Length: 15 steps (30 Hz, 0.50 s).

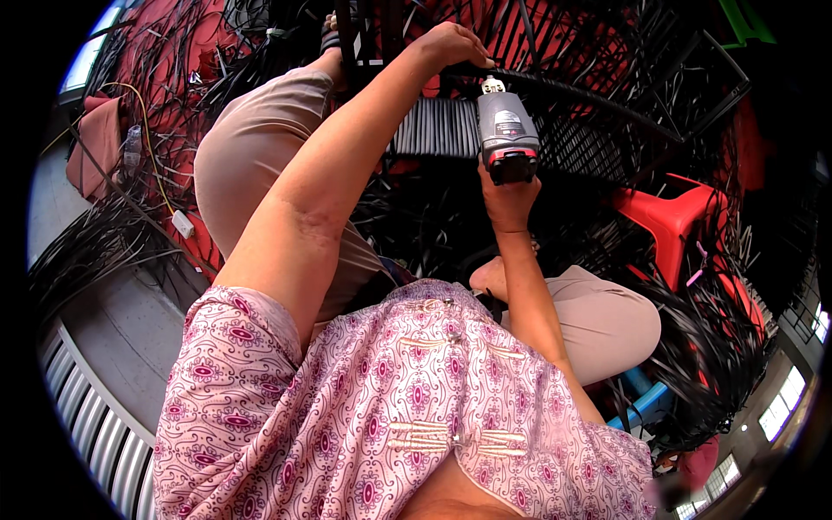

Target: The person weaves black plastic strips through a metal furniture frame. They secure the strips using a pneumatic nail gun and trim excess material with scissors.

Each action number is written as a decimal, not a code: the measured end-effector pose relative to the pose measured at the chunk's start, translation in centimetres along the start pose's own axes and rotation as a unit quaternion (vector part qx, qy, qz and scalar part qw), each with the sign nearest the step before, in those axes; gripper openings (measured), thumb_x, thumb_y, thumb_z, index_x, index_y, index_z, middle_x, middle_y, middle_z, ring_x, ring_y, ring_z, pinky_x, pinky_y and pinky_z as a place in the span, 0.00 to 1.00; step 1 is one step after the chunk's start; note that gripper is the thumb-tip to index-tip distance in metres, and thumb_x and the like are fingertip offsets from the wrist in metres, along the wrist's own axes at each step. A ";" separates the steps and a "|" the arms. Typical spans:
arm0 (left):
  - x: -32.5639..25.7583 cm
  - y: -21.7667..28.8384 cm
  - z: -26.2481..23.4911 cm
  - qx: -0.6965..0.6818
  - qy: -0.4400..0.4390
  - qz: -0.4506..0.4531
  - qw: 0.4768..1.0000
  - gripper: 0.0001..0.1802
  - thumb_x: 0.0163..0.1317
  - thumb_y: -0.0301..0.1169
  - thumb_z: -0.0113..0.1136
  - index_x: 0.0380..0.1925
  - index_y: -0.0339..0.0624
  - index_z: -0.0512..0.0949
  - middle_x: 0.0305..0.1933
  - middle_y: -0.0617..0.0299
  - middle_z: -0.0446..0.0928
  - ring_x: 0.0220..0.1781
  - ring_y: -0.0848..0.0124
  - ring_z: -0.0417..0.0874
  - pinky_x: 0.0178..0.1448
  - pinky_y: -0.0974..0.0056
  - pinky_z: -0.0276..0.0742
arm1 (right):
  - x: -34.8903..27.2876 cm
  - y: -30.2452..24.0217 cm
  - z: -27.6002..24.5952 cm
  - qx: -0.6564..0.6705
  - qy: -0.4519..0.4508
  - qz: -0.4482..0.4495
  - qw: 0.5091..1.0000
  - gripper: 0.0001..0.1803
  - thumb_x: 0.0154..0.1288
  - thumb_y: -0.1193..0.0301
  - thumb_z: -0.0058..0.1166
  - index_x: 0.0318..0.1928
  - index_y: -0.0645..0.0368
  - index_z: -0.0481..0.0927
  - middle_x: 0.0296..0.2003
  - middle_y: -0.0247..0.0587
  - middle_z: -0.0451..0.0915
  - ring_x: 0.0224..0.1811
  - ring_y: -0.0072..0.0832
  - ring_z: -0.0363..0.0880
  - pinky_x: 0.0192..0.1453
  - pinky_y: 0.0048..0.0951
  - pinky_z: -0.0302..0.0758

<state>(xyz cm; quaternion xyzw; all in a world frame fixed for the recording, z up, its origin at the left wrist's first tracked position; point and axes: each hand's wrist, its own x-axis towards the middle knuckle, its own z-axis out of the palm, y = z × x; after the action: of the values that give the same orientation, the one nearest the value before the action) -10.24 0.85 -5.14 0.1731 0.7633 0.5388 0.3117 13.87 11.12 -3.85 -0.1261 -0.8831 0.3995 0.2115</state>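
My right hand (511, 201) is wrapped around the grip of a grey handheld power tool (508, 121) with a red and black rear end. Its pale tip (493, 84) points away from me, toward the rail of a black frame (589, 91). Just beyond that tip, my left hand (454, 45) bends down over the rail with its fingers drawn together; whatever they pinch is too small or hidden to make out. Dark grey strips (433, 127) are wound side by side across part of the frame, left of the tool.
Loose black strips (693, 347) lie heaped on both sides and over a red floor covering (165, 52). A red plastic stool (672, 217) stands at the right. A yellow cord with a white plug block (182, 224) and a slatted metal piece (100, 425) are at the left.
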 end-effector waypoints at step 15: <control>0.1 -1.2 0.1 0.004 0.021 -0.021 1.000 0.19 0.44 0.40 0.78 0.35 0.42 0.88 0.38 0.60 0.86 0.43 0.70 0.85 0.54 0.65 0.77 | 2.6 -1.8 -6.8 0.190 0.114 0.150 0.964 0.11 0.55 0.75 0.68 0.37 0.62 0.80 0.29 0.32 0.80 0.24 0.20 0.76 0.31 0.23 0.75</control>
<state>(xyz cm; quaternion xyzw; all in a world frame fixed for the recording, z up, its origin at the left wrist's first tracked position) -10.18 0.52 -6.33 0.1469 0.7750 0.5329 0.3064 14.76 15.42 2.22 -0.2589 -0.7321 0.5700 0.2684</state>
